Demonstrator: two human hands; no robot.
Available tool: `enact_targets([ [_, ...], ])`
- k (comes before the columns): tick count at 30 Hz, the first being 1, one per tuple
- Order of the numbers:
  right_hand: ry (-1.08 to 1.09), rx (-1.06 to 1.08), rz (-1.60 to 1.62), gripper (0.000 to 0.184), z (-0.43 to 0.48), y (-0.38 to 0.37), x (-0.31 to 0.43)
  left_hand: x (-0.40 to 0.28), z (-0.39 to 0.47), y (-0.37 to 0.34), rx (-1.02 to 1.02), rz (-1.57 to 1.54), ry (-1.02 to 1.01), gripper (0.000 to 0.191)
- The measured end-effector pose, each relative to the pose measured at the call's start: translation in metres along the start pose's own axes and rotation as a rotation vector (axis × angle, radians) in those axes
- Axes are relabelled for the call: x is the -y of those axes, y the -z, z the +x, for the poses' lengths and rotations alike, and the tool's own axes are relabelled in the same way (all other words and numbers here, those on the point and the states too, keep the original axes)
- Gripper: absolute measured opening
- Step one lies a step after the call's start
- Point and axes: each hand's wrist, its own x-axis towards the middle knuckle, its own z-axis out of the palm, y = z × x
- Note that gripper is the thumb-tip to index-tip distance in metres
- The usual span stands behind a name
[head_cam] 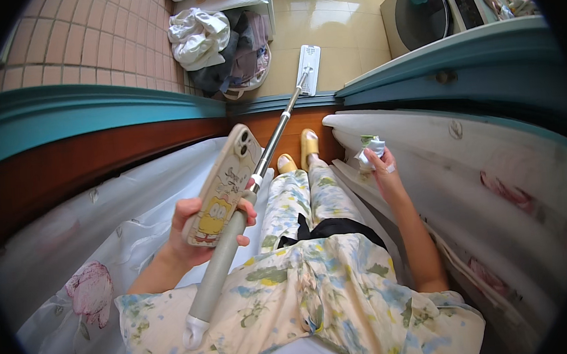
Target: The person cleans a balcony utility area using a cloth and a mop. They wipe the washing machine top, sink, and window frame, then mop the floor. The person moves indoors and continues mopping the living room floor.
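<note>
My left hand point(184, 233) holds a smartphone in a cartoon case point(221, 196), its back and camera lenses towards me. The same hand's fingers wrap the grey grip of a flat mop point(220, 255), whose metal pole slants away past the phone. Beyond the threshold, the white mop head point(309, 69) lies on the tiled floor; any pad under it is hidden. On the right, my right hand point(384, 167) pinches a small crumpled white and green wrapper or packet point(370, 148); what it is exactly cannot be told.
Sheer floral curtains point(460, 164) hang on both sides. Ahead, a blue door sill point(278, 102) crosses the doorway. A basket of clothes point(240, 56) stands left beyond it, a front-loading washing machine point(417, 14) to the right. Yellow slippers point(307, 143) are on my feet.
</note>
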Motion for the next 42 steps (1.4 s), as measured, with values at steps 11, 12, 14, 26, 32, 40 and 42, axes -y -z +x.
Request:
enact_targets([
  [11,0.084,0.302,-0.324,0.035,-0.073,-0.035,0.010,0.014,-0.082,0.011,0.070,-0.076,-0.132,0.087],
  [12,0.075,0.352,-0.365,0.035,-0.083,-0.044,0.009,0.016,-0.088,0.020,0.078,-0.041,-0.137,0.086],
  [14,0.063,0.449,-0.461,0.032,-0.101,-0.049,-0.006,0.019,-0.099,0.030,0.079,0.007,-0.151,0.086],
  [26,-0.078,0.720,-0.563,0.035,-0.134,0.037,0.013,0.019,-0.089,-0.034,0.129,0.010,-0.081,0.101],
  [32,-0.040,0.503,-0.359,0.034,-0.128,0.046,0.018,0.013,-0.077,-0.012,0.175,-0.038,-0.047,0.102],
  [40,0.126,-0.290,-0.266,0.046,-0.238,0.212,-0.086,0.019,-0.075,-0.018,0.163,-0.039,-0.042,0.102],
  [42,0.123,-0.511,-0.199,0.049,-0.308,0.253,-0.124,0.019,-0.074,-0.016,0.191,-0.046,-0.050,0.101],
])
